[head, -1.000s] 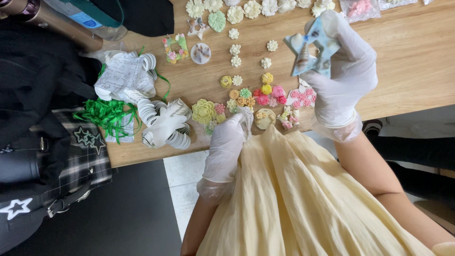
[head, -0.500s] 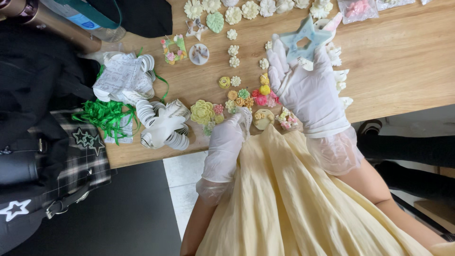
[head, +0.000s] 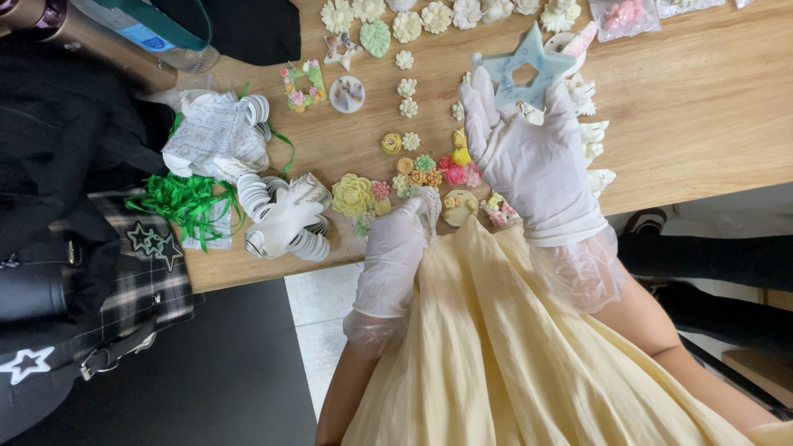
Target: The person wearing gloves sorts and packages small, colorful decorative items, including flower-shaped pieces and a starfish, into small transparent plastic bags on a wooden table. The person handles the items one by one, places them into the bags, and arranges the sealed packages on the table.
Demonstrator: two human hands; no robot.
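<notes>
Looking down, we see a pale wooden table filling the upper half of the frame, with a white tiled floor showing at lower centre beside a dark patch. Small moulded flowers in cream, yellow, pink and green lie scattered over the wood around upper centre, and a looped white ribbon bow sits left of them, just beside a tangle of green ribbon. Dark clothing and a plaid cloth fill the left edge.

Our right hand, in a thin white glove, is raised at upper centre right and holds a pale blue star with a star-shaped hole through its middle; the fingers close on its lower points, so the star stands above the fingertips, over the table and clear of the wood (how far above we cannot tell). Our left hand, gloved too, sits lower at centre, its fingers pinched shut on the top edge of a pale yellow pleated fabric that spreads down to the bottom of the frame.

The right thumb is hidden behind the star. Several flowers under the right hand are covered. A clear packet at the top edge and a bottle at upper left are cut off by the frame.
</notes>
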